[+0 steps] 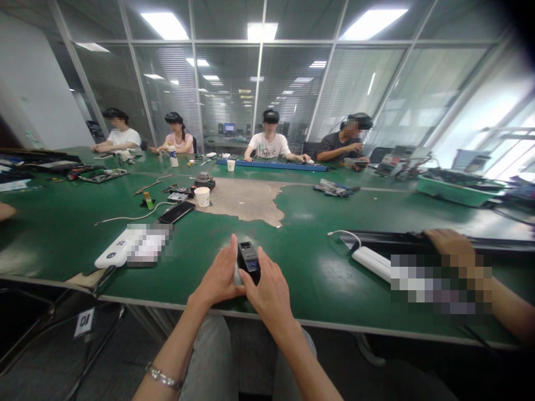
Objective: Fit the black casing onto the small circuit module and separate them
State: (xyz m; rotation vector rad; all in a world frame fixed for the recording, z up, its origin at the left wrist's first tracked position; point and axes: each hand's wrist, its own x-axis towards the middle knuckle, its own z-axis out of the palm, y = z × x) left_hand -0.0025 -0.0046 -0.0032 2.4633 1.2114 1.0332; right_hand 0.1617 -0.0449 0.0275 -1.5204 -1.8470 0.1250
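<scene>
From my remote seat, I take the small black-and-grey boxy device (249,262) as the centre of my clock. It has hard, squared edges, a ribbed-looking grey top and a dark glossy panel at the near end. It stands between the 2 hands, close to the table's near edge. The left hand (222,274) presses against its 9 o'clock side, fingers nearly straight and thumb reaching across below. The right hand (271,285) curves round the 3 o'clock side, thumb at the near end, so both hands grip it. A shiny metal-link bracelet (164,379) circles the left wrist.

At 10 o'clock lies a flat, glossy black phone (177,212); beyond it, at 11, stands a pale paper cup (203,196). At 9 sits a smooth, rounded white plastic case (112,253). At 3, a long white plastic bar (371,263) trails a thin cable, near another person's bare forearm (497,289). At 1 to 2 lie crumpled grey fabric gloves (333,188), and farther out at 2, a mint-green plastic basket (455,191).

The broad green tabletop (301,245) reflects the lights softly; a ragged-edged tan patch (246,197) spreads at 12. Past it, 4 seated people (270,146) wear dark headsets before a metal-framed glass partition (228,89), under bright rectangular ceiling lights (165,25).
</scene>
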